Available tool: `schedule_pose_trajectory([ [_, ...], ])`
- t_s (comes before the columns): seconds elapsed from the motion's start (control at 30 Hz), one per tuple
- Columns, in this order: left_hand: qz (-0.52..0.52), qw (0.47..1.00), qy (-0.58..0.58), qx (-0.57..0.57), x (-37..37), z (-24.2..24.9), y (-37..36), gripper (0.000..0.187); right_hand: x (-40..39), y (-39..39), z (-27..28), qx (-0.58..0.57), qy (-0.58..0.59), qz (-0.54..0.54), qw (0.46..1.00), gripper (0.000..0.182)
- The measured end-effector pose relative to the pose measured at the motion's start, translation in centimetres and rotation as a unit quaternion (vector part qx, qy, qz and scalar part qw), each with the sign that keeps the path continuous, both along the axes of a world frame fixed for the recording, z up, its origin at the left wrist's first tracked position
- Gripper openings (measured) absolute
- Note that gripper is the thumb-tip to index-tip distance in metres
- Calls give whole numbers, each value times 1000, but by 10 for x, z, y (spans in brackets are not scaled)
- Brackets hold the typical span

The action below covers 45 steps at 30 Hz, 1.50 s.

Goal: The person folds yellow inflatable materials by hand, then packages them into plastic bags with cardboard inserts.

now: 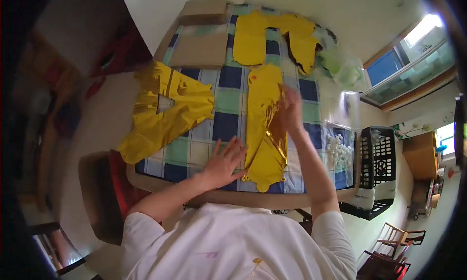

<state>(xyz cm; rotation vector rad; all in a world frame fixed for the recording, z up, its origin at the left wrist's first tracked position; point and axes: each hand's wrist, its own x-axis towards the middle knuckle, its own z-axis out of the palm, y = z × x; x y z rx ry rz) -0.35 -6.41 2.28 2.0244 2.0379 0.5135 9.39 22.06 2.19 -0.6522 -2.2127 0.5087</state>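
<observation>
Smoothing gold foil at the desk's near edge

My left hand (224, 163) lies flat, fingers spread, beside the foil balloon (265, 121); my right hand (290, 109) is blurred, grip unclear. Rough pulling could crease the foil.

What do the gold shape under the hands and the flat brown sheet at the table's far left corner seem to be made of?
Gold shape: likely thin metallic foil film, like an uninflated balloon; it is glossy, creased and mirror-bright where the right hand lifts its edge. The left hand rests beside it. Brown sheet: apparently cardboard, matte, stiff and flat.
</observation>
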Motion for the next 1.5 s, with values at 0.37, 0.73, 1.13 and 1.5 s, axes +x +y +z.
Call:
schedule_pose_trajectory([
  [0.37,-293,760,-473,335,10,230,-20,33,136,-180,255,-116,438,319,832,18],
  [0.73,-297,652,-408,566,29,246,-44,34,124,-207,261,-34,505,387,771,21],
  [1.13,-298,581,-296,697,27,259,-64,35,115,-222,278,40,567,414,711,26],
  [1.5,-203,528,-234,790,5,281,-82,34,141,-218,298,196,610,395,659,22],
])
